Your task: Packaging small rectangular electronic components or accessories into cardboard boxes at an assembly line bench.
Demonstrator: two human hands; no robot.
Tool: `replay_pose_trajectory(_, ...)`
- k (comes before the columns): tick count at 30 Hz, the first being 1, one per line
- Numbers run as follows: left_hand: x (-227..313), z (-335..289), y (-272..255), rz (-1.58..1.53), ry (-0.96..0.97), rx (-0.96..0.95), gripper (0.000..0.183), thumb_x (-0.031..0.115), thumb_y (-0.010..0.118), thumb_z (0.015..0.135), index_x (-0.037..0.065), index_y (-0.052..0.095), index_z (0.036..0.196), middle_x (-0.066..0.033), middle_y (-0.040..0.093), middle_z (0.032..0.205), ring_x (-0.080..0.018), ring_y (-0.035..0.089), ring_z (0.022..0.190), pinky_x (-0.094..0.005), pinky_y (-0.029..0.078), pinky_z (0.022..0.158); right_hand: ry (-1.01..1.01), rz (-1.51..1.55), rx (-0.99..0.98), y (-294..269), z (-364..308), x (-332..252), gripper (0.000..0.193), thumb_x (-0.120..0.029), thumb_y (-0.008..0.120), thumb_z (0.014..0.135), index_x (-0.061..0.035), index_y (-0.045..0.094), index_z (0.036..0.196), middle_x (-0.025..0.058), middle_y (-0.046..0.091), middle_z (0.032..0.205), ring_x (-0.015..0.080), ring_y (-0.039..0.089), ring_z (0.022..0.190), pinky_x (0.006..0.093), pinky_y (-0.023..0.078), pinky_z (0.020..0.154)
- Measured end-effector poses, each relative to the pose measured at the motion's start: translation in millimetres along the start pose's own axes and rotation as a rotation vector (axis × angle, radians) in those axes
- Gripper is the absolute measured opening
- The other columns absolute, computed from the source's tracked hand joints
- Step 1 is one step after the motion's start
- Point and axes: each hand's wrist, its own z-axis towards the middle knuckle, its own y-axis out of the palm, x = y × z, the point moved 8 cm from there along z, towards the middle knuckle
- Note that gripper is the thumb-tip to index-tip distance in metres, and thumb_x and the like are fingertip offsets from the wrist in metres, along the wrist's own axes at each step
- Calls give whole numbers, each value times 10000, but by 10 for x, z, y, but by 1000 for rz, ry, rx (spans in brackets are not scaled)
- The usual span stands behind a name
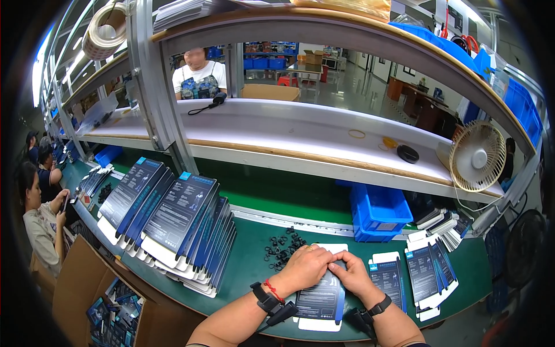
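A flat dark-blue printed carton with white flaps lies on the green table in front of me. Over its upper part, my left hand and my right hand meet, fingers bent and fingertips pressed together. Whatever they pinch is hidden beneath the fingers. Just left of my left hand is a loose heap of small black plastic clips. To the right of my right hand lies another flat carton, beside a fanned pile of similar cartons.
Tall leaning stacks of flat cartons stand at left. A blue bin sits below the shelf, which carries a fan. An open cardboard box holds cartons at lower left. Other people sit at left and across the bench.
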Motion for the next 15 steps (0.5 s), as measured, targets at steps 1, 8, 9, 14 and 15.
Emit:
replay_pose_trajectory(1, -3, 1, -7, -1, 0, 10, 73, 47, 611, 758, 58, 615, 831, -71, 605, 764, -276, 588, 800, -395, 476, 697, 9, 8, -2, 1, 0, 21, 125, -22, 635, 860, -6, 601, 980, 23, 620, 935, 76, 539, 874, 217, 448, 796)
replay_pose_trajectory(8, -7, -3, 2, 21, 1, 4, 46, 54, 607, 769, 60, 608, 815, -74, 592, 741, -275, 583, 782, -393, 472, 680, 20, 26, -9, 6, -3, 17, 114, -22, 625, 868, -6, 602, 979, 22, 619, 932, 76, 539, 873, 218, 448, 791)
replay_pose_trajectory(9, -7, -6, 7, 24, 3, 1, 44, 56, 607, 771, 59, 608, 815, -74, 593, 742, -275, 584, 783, -392, 472, 681, 20, 25, -9, 6, -4, 11, 114, -22, 625, 868, -6, 602, 979, 22, 619, 932, 76, 539, 873, 218, 448, 791)
replay_pose_trajectory(14, -9, -15, 16, 36, 4, -11, 40, 62, 603, 776, 58, 609, 816, -73, 595, 744, -272, 584, 787, -392, 470, 684, 23, 18, -15, 12, -6, 23, 106, -26, 623, 873, -5, 600, 974, 20, 619, 924, 73, 537, 867, 214, 448, 785)
replay_pose_trajectory(15, -3, -15, 13, 34, 4, -8, 41, 62, 603, 776, 59, 610, 817, -73, 595, 744, -271, 584, 787, -392, 469, 683, 24, 18, -14, 10, -8, 33, 106, -26, 623, 873, -5, 600, 974, 20, 619, 924, 73, 537, 867, 214, 448, 785)
